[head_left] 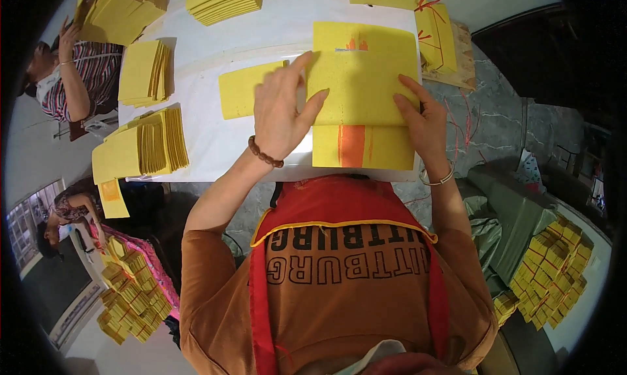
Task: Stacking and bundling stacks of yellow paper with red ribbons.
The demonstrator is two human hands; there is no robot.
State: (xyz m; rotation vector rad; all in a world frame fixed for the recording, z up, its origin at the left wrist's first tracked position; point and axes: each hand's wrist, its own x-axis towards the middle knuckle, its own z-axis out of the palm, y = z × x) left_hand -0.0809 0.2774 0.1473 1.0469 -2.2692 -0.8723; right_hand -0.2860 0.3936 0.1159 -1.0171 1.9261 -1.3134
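Head view: yellow rectangular paper sheets with orange print patches [362, 91], overlapping or folded (cannot tell which), lie between the two hands on a white-covered desk [209, 140]. Left hand [282, 104], slightly blurred, is spread, thumb and index finger at the sheets' left edge. Right hand [428, 123] has thumb and index finger parted on the right margin; its remaining fingers are mostly hidden. Smaller yellow paper piece [240, 93] lies partly behind the left hand. Farther left of that hand: upright-edged yellow paper stack [138, 74]. Beyond the right hand: yellow paper bundle with red cord [436, 42].
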